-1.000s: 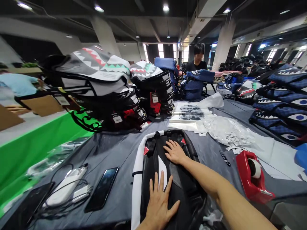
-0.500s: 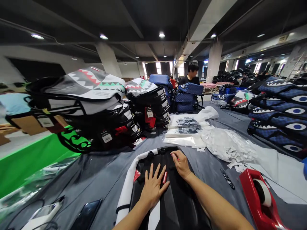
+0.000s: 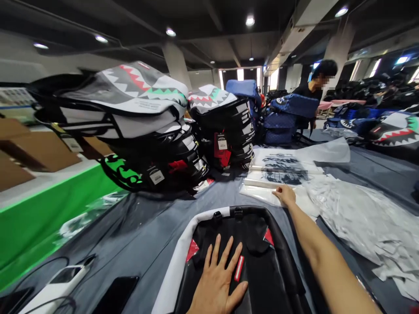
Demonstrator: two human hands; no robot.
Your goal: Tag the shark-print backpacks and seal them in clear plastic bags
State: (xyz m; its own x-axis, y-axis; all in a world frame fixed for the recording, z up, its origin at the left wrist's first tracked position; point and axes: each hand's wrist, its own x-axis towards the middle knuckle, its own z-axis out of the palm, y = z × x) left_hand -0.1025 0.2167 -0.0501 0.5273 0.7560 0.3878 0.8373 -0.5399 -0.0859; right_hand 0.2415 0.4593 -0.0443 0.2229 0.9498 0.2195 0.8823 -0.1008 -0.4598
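Note:
A black backpack (image 3: 262, 266) with a white left edge lies on the table in front of me. It has a red-and-white label (image 3: 239, 268) and red patches near its upper corners. My left hand (image 3: 216, 279) rests flat on it, fingers spread, just left of the label. Farther forward, my right hand (image 3: 284, 195) reaches to the near edge of a stack of clear plastic bags (image 3: 262, 192) with dark print. Its thumb and fingertips are pinched together at that edge.
Tall stacks of shark-print backpacks (image 3: 147, 96) stand at the left and centre. Crumpled white packing material (image 3: 353, 218) lies to the right. A phone (image 3: 116, 294) and a white device with cables (image 3: 55, 290) are at front left. Behind the blue backpacks (image 3: 278, 126) stands a person (image 3: 307, 89).
My right hand has left the backpack's top right and moved forward to the plastic bags. The left hand stays on the backpack. The view has turned right, and the person behind has leaned.

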